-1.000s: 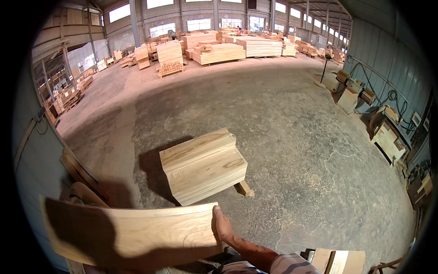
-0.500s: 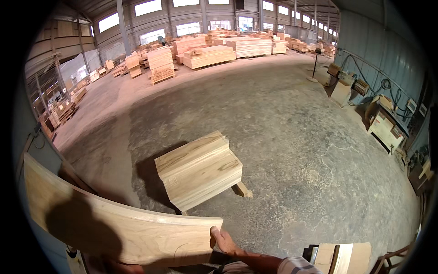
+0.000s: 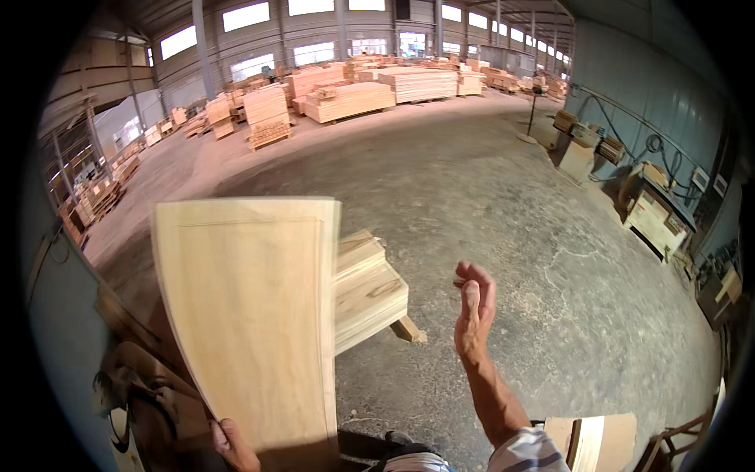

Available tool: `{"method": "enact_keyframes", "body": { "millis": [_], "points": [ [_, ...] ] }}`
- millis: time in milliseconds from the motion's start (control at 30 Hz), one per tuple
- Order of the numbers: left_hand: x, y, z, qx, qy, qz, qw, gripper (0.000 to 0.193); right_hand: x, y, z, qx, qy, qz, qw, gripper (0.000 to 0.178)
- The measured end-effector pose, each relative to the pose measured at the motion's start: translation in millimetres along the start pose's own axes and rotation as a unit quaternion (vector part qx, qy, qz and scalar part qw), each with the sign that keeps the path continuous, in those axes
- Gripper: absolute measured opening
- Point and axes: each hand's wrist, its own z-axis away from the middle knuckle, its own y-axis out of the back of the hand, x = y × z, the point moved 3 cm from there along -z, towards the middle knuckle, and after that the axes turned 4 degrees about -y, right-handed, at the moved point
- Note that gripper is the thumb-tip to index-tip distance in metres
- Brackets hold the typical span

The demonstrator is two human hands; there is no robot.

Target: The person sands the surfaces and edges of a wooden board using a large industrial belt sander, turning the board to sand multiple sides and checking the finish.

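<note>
A long pale wooden panel (image 3: pixel 255 315) stands upright in front of me, leaning slightly, with a thin line running inside its border. Along its lower left edge, my left hand (image 3: pixel 233 446) is closed on it, thumb on the near face. My right hand (image 3: pixel 476 303) is raised off to the right of the panel, touching nothing. Its fingers are loosely curved and apart from the thumb. Behind the panel, a low stack of wooden boards (image 3: pixel 373 293) is partly hidden; a wooden block (image 3: pixel 408 328) sticks out beneath it.
Piles of lumber (image 3: pixel 350 101) stand across the far floor. Machines (image 3: pixel 659 214) and hanging cables (image 3: pixel 654 145) line the right wall. Boards (image 3: pixel 604 440) lie near me at lower right. At lower left is dark equipment (image 3: pixel 149 393), partly in shadow.
The panel has swung from lying lengthwise on the left to standing upright before me. My right hand has let go of its end and moved up and right.
</note>
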Motion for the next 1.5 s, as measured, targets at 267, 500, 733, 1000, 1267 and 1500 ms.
{"method": "enact_keyframes", "body": {
  "millis": [267,500,733,1000,1267,1500],
  "points": [
    [49.4,-68.2,19.5,-0.28,-0.083,-0.154,0.944,0.025,-30.5,6.2,-11.3,-0.207,0.016,0.19,0.96,0.081],
    [67.9,-92.0,22.9,-0.37,-0.138,-0.246,0.885,0.029,19.4,58.5,3.5,-0.268,-0.282,0.17,0.905,0.065],
    [53.7,-79.3,9.3,-0.417,-0.088,-0.339,0.839,0.038,66.9,54.1,31.3,-0.342,-0.384,0.167,0.841,0.064],
    [25.2,-99.2,-6.2,-0.464,-0.056,-0.333,0.819,0.048,125.9,74.1,57.8,-0.243,-0.433,-0.002,0.868,0.021],
    [43.5,-68.6,17.9,-0.408,0.067,-0.407,0.815,0.062,127.9,39.1,74.2,-0.343,-0.465,0.008,0.816,0.05],
    [7.6,-66.7,24.1,-0.377,0.162,-0.38,0.829,0.058,177.2,51.9,69.8,-0.358,-0.491,0.0,0.794,0.05]
  ]
}}
